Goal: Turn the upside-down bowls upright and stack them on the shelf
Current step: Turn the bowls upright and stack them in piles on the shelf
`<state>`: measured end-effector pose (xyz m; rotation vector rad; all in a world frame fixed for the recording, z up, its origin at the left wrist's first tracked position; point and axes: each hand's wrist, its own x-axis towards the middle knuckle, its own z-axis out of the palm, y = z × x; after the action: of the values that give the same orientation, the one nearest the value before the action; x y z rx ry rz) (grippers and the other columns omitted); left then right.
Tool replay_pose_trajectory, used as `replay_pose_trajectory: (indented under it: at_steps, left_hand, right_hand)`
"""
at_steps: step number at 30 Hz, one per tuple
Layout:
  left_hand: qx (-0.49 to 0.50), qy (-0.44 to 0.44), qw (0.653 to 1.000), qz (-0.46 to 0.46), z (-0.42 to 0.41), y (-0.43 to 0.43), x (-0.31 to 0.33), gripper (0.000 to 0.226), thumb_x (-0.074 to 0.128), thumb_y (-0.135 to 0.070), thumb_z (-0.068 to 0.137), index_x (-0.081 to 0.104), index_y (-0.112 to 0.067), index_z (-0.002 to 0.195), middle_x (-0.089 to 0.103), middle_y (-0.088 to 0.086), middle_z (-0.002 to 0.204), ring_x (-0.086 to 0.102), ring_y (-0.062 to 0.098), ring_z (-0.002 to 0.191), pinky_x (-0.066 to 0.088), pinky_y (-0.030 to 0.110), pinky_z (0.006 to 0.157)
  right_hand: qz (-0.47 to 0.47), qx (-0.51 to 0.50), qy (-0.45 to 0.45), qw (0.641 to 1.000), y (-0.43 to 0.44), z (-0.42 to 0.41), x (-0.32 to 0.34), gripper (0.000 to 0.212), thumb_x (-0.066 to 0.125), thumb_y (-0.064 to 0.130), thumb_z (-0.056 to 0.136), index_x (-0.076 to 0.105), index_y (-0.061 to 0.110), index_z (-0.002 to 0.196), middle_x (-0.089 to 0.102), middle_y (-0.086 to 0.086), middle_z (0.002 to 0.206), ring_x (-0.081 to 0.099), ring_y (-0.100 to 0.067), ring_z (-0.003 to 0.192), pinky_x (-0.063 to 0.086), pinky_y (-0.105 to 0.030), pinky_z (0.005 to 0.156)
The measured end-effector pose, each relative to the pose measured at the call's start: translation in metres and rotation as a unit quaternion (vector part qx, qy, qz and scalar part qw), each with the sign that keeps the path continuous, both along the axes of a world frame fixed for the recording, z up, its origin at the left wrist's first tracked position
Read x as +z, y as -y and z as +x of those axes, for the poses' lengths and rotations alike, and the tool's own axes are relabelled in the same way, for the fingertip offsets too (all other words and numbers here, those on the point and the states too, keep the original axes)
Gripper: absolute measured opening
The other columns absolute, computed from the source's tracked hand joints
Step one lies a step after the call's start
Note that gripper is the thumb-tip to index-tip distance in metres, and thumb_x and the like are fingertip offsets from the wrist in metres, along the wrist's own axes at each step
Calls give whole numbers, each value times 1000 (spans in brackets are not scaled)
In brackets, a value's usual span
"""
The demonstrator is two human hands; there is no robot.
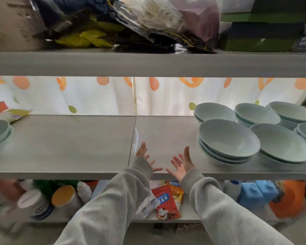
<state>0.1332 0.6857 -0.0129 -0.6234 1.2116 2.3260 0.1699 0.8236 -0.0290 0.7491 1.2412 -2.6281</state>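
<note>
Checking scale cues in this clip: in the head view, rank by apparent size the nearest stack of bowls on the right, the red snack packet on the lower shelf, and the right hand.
1. Nearest stack of bowls, clearly largest.
2. Red snack packet.
3. Right hand.
The packet and hand look close in size, and their distances from the camera differ, so that order is unsure.

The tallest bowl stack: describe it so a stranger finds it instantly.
Look at the middle shelf, right half, where pale blue bowls cluster. The tallest bowl stack sits at the front, the cluster's leftmost, nearest the right hand. It alone shows about four nested rims.
</note>
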Motion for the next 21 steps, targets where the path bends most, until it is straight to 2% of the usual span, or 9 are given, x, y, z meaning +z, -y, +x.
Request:
replay_pose_trajectory:
  at_steps: [9,11,14,16,21]
  left_hand:
    - [126,-1,992,7,-16,217,1,69,44,-59,89,25,-26,147,17,3,156,21,33,142,35,65,93]
    - [141,1,990,8,-18,269,3,71,43,-60,89,23,-25,148,16,4,157,21,33,142,33,65,96]
    - [167,4,986,12,-22,348,5,73,38,-65,87,21,-27,148,13,2,158,18,33,144,25,65,104]
    - [183,25,983,20,-20,392,4,72,36,-63,89,19,-27,149,12,2,159,16,32,145,21,64,109]
    - [233,56,971,19,-7,484,-6,61,50,-45,92,26,-29,146,18,3,156,23,32,142,32,68,100]
  right_hand:
    - [2,106,-12,994,201,-49,7,79,43,62,83,27,16,145,30,-8,151,30,-26,140,32,-56,108]
    - [-3,128,-20,992,258,-60,10,85,46,66,78,26,17,145,29,-8,152,29,-27,140,31,-56,109]
    - [-15,158,-35,987,346,-75,18,107,54,70,56,26,19,145,28,-7,153,28,-28,141,30,-56,110]
    - [-13,176,-39,984,393,-78,21,105,51,70,56,25,21,145,27,-6,153,28,-28,141,30,-56,110]
    - [-19,192,-18,981,468,-84,16,98,49,69,63,25,22,145,27,-5,154,28,-29,140,28,-57,111]
